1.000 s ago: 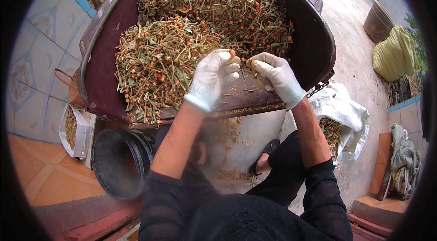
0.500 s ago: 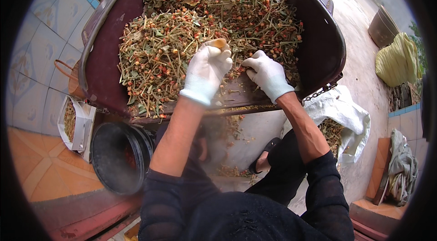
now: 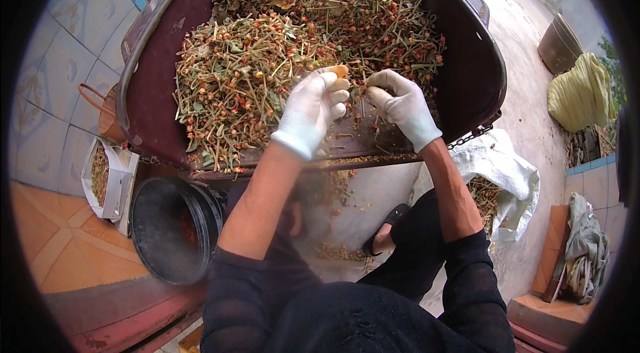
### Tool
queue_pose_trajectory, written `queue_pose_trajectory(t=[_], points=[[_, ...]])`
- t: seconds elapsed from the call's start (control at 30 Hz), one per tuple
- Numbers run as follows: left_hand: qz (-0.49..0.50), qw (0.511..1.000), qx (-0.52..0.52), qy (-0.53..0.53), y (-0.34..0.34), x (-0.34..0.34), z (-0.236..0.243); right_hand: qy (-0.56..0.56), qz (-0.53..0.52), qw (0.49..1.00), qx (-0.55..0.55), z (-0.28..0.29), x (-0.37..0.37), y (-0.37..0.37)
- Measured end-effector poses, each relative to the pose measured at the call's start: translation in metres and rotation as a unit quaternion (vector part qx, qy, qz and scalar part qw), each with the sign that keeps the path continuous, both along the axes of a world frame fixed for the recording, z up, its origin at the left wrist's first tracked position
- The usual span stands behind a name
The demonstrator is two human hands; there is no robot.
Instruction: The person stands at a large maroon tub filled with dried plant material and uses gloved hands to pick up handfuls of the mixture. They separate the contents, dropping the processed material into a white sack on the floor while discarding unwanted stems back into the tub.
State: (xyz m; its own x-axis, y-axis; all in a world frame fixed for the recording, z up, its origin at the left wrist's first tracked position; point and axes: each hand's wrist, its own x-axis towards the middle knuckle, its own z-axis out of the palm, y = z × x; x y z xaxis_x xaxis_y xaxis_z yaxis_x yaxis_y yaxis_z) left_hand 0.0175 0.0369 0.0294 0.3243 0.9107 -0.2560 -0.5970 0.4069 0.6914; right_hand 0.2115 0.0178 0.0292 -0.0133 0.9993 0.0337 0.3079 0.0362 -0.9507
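We judge the step in hand to be fingertip picking through small pieces at the near edge of a loose heap of green-brown cut stems with red-orange buds [image 3: 230, 80]. That heap fills much of the deep maroon cart bed with a dark rim [image 3: 470, 63] at 12 o'clock.

Our left hand in a white knitted glove [image 3: 315, 105] has its fingers curled narrow, orange-yellow at the topmost tip, and points to 1 o'clock. Our right hand in a matching white knitted glove [image 3: 400, 105] brings thumb and forefinger near each other, pointing to 11 o'clock. The 2 hands are apart, and we cannot tell whether either grips a piece. As we judge it, the next move calls for a light, exact pinch, since the stems look thin and tangled.

At 8 o'clock we see a round black plastic bucket [image 3: 152, 223], with something reddish inside, too dim to name. Just beyond it, toward 9 o'clock, an open white box [image 3: 120, 183] holds brownish bits. At 3 o'clock a white plastic sack [image 3: 510, 163] gapes over dry stems. At 2 o'clock stands a grey-brown tub [image 3: 560, 43]; its contents we cannot see.
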Motion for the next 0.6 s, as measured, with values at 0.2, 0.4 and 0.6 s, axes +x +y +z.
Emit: queue_pose_trajectory(t=[0.2,0.4,0.6], points=[[-0.003,0.998,0.037,0.041,-0.004,0.001,0.002,-0.013,-0.022,0.989,0.147,0.001,-0.004,-0.004],[-0.004,0.996,0.050,0.072,-0.009,0.005,0.005,0.042,-0.058,0.997,0.042,0.008,-0.004,-0.005],[0.003,0.995,0.069,0.072,-0.006,0.002,0.000,-0.131,-0.092,0.963,0.217,0.005,0.008,-0.001]])
